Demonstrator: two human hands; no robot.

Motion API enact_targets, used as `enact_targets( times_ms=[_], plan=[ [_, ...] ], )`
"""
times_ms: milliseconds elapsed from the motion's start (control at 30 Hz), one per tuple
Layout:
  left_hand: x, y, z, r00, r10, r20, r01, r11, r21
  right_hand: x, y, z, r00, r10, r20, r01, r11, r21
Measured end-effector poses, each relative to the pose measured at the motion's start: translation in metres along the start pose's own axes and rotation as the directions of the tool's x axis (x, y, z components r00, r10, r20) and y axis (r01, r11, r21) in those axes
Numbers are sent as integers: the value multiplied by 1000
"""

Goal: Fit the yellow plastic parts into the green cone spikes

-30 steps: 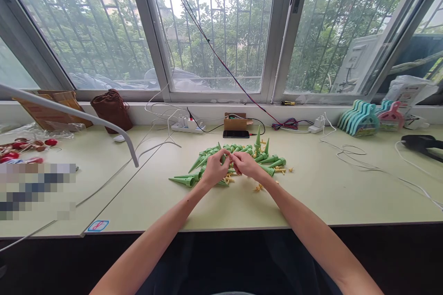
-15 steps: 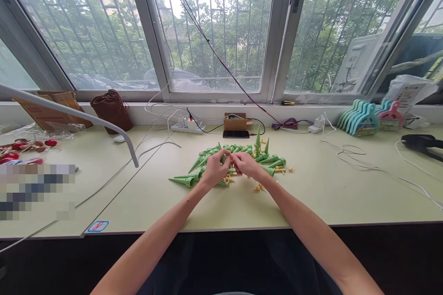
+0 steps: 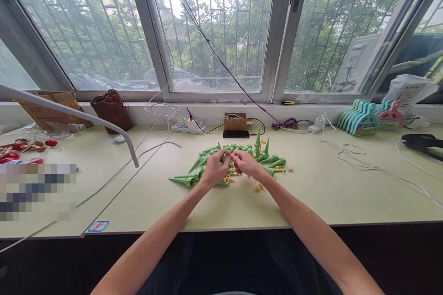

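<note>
My left hand (image 3: pixel 217 166) and my right hand (image 3: pixel 246 164) meet fingertip to fingertip over the middle of the table. Both are closed in a pinch, and what they hold is too small and too covered to make out. Around and behind them lies a heap of green plastic spikes (image 3: pixel 204 152), cone-shaped with a wide ribbed end. One green spike (image 3: pixel 258 142) stands upright behind my right hand. Small yellow plastic pieces (image 3: pixel 259 187) lie near my right wrist, and more yellow pieces (image 3: pixel 229 178) show between my hands.
A phone (image 3: pixel 236 134) lies in front of a small cardboard box (image 3: pixel 234 122). A power strip (image 3: pixel 188 128) and loose white cables sit behind. Teal clips (image 3: pixel 360 117) stand back right; a brown pouch (image 3: pixel 111 109) leans back left. A grey curved arm (image 3: pixel 128 140) crosses the left side.
</note>
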State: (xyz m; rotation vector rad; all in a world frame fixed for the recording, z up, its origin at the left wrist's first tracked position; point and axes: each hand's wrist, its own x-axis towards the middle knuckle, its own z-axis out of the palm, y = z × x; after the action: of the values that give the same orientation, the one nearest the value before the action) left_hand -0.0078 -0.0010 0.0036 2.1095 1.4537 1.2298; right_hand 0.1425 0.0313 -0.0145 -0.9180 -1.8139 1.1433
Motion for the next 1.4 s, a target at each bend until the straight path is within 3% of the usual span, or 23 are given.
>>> enact_targets(
  times_ms=[1400],
  plan=[
    [0,1,0,1000,3,3,-3,1000,23,-2,-2,0,1000,-3,17,4,1000,-16]
  ],
)
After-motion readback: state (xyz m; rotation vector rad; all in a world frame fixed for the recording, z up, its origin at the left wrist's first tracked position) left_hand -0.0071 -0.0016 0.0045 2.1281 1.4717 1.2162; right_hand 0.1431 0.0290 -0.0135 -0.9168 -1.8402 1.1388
